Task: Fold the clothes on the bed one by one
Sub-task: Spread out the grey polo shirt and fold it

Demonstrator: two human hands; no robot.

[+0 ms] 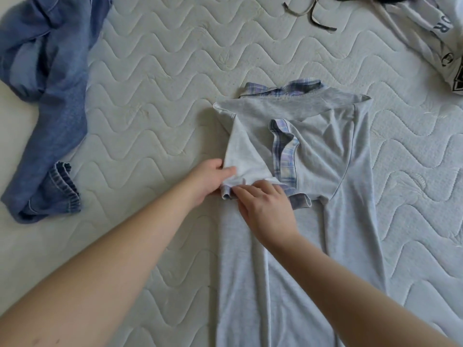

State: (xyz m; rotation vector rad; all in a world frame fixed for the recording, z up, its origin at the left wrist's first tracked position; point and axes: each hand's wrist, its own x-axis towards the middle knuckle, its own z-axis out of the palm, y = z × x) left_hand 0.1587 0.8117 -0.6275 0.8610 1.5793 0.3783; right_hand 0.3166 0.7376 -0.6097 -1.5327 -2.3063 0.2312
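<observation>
Pinching the sleeve cuff [226, 194] in your left hand [208, 180], right hand [265, 209] pressing flat beside it, you needed the grey shirt [323, 151] smoothed before creasing.

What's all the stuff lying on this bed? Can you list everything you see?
grey shirt: one, pale grey with plaid collar and cuffs, centre of the bed, sleeves folded in
denim garment: one, blue, crumpled at the left
white garment: one, white with dark lettering, top right corner
drawstring: one, grey, top edge beside the white garment
mattress: one, off-white, quilted in waves, under everything
left hand: one, pinching the folded sleeve's cuff
right hand: one, fingers on the same cuff
</observation>
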